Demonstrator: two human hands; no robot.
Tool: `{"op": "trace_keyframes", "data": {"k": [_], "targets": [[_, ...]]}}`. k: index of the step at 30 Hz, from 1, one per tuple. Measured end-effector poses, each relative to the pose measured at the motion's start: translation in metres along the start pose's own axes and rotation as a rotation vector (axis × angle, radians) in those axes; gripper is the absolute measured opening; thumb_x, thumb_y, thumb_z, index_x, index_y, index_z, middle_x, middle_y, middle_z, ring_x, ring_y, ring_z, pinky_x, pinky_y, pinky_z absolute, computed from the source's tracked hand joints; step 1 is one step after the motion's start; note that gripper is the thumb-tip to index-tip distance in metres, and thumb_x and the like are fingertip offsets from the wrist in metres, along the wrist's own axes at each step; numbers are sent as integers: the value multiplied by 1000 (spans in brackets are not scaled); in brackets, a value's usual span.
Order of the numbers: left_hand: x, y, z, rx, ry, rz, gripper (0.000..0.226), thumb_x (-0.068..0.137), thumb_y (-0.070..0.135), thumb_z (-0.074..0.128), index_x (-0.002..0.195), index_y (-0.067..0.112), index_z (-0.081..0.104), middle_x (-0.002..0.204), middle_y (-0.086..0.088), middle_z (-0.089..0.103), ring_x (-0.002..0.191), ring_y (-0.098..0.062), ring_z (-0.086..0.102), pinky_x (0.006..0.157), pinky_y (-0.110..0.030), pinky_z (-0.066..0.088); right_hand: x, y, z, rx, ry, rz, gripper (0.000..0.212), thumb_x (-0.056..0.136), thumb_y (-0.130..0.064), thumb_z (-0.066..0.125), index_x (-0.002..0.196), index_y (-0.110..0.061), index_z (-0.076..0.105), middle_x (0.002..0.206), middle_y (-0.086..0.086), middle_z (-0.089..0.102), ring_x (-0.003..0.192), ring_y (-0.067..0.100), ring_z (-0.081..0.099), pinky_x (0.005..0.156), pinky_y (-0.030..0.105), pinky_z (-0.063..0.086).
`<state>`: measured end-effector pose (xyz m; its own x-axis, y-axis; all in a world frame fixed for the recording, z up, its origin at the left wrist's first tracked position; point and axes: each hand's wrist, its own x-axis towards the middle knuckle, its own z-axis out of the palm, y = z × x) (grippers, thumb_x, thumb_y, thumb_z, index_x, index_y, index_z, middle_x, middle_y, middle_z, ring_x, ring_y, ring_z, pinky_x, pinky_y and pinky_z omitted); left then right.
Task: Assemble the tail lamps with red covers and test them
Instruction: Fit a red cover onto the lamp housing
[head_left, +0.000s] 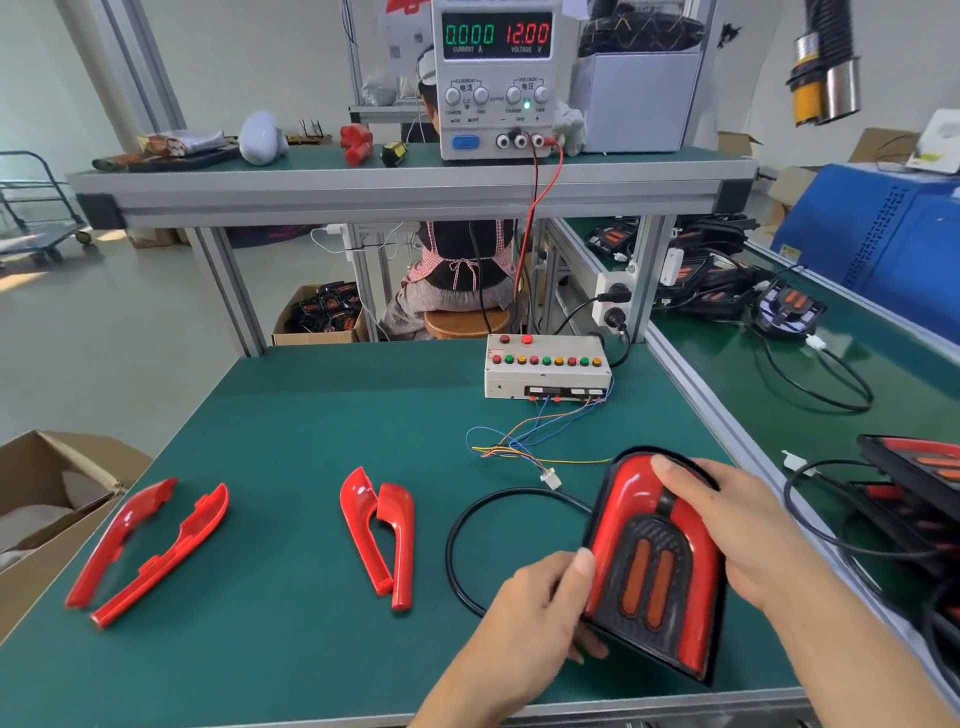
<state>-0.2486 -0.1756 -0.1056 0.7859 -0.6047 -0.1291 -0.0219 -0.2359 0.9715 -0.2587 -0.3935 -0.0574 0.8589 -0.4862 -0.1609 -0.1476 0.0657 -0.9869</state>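
Red covers apparently seated, both hands, left hand (540, 608) and right hand (727, 519), grasp the tail lamp (649, 561) near the bench's front edge; next, plugging its connector (551, 478) for testing.

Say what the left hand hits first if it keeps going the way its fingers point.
Nothing new: the left hand already touches the tail lamp, thumb on its left red edge. Pushing on up-right just presses into the lamp, toward the right hand on its far side.
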Motion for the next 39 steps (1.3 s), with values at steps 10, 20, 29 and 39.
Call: {"op": "trace_keyframes", "data": {"k": [10,20,29,39], "targets": [[85,9,-5,1030,64,498,58,93,9,61,149,19,45,155,-1,44,129,-27,44,114,-39,34,-16,35,-41,122,-67,186,44,80,-37,72,108,-4,75,99,23,77,78,33,76,62,36,62],[96,-1,-9,1308,66,421,17,104,26,46,111,15,56,113,-7,56,108,-30,50,82,-35,33,0,33,-48,480,113,355,33,98,-42,58,95,-12,70,80,14,77,64,26,75,73,46,60],[66,-9,-29,1195,284,213,28,105,39,43,127,22,51,123,3,51,117,-22,49,90,-33,38,10,37,-37,325,522,162,24,89,-38,78,85,-18,64,79,0,70,64,16,64,60,30,51],[-11,-26,-17,888,134,536,19,87,38,67,93,20,65,103,5,57,93,-16,56,78,-32,50,25,52,-22,-55,644,111,41,91,-50,70,100,-11,63,103,11,67,94,32,62,85,42,50]]}}
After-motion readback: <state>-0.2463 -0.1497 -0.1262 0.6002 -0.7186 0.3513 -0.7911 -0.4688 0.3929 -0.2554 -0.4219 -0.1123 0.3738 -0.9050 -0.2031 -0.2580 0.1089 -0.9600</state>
